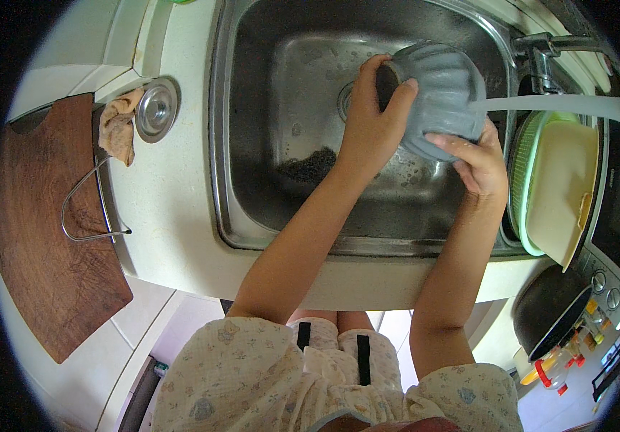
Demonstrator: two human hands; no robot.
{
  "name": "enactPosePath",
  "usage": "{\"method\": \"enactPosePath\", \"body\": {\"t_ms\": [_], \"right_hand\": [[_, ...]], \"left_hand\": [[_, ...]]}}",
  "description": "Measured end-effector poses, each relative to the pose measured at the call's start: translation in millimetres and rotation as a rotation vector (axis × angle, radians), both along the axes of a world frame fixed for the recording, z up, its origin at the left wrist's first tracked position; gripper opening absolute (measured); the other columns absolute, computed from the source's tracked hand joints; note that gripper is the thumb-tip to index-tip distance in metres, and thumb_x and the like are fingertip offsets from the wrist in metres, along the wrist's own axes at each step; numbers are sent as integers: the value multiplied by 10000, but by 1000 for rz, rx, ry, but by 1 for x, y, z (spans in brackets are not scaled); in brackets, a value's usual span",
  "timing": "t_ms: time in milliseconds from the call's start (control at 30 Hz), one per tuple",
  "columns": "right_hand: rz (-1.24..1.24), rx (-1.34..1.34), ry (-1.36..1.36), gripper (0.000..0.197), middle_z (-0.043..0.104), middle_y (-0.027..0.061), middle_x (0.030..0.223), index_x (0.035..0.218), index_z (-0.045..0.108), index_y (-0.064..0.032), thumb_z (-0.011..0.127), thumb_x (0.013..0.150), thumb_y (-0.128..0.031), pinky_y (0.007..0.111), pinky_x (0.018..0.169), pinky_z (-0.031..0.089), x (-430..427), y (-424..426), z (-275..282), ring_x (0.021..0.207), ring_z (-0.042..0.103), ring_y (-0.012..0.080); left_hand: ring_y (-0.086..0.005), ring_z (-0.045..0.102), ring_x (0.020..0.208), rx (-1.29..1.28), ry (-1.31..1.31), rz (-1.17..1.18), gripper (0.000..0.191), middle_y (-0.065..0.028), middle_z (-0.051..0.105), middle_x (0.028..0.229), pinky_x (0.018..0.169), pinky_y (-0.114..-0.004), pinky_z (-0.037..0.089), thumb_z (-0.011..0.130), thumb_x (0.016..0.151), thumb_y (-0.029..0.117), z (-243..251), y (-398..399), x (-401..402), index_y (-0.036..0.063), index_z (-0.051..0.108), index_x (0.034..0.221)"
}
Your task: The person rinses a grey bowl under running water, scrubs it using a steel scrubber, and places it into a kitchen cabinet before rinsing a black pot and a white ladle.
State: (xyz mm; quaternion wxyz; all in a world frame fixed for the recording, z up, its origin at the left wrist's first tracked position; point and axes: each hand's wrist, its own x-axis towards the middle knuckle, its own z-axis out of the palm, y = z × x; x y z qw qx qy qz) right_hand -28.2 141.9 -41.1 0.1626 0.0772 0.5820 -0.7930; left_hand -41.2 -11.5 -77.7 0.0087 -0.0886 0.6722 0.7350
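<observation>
A grey fluted bowl (439, 92) is tilted on its side above the stainless steel sink (250, 178). My left hand (375, 113) grips its narrow, dark round end, thumb on one side and fingers on the other. Against the wider end, my right hand (480, 156) supports the bowl from the near right, its thumb over the ribbed wall. A stream of water (547, 103) runs in from the right and strikes the bowl between its ribs. On the sink floor lies a dark scouring pad (310, 164). The drain (344, 102) is partly hidden behind my left hand.
Left of the sink are a metal sink strainer lid (156, 110), a crumpled brown cloth (120, 127) and a wooden chopping board (56, 227) by a wire stand (67, 216). Right stand the faucet (543, 67), a green basket (531, 178), a cream tray (561, 173) and a black pan (547, 310).
</observation>
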Motion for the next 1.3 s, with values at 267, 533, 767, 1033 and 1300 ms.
{"method": "enactPosePath", "body": {"t_ms": [267,533,767,1033,1300], "right_hand": [[-131,-14,-100,409,633,131,938,1044,565,45,701,670,-54,317,777,483,-4,-3,5,854,612,199],[-111,57,-169,321,644,129,937,956,618,49,689,664,-60,324,778,476,-6,0,4,824,622,205],[-116,-354,-191,311,638,153,957,1013,586,67,618,717,-23,326,821,459,-1,8,-2,875,614,213],[-54,-243,-58,319,635,144,968,1046,567,54,597,734,-6,323,831,455,-1,12,-13,873,615,216],[-181,-176,-128,310,624,150,984,1042,558,51,592,743,-23,323,805,474,-4,9,-7,867,617,220]], "left_hand": [[-278,467,1014,-28,15,-34,493,-175,462,1092,885,-378,363,584,800,269,1,1,2,29,404,1190],[-220,475,996,-308,276,2,394,-131,511,1043,893,-323,353,573,805,196,-1,1,1,41,460,1149],[-355,475,1068,-206,128,-36,455,-218,445,1161,900,-412,383,507,829,276,2,0,0,20,416,1194],[-390,346,1228,-390,305,-114,474,-274,314,1339,1023,-411,268,384,920,300,3,-1,-4,31,366,1310],[-316,382,1228,-396,318,-125,434,-205,430,1288,1027,-357,266,426,920,227,7,0,0,6,393,1293]]}}
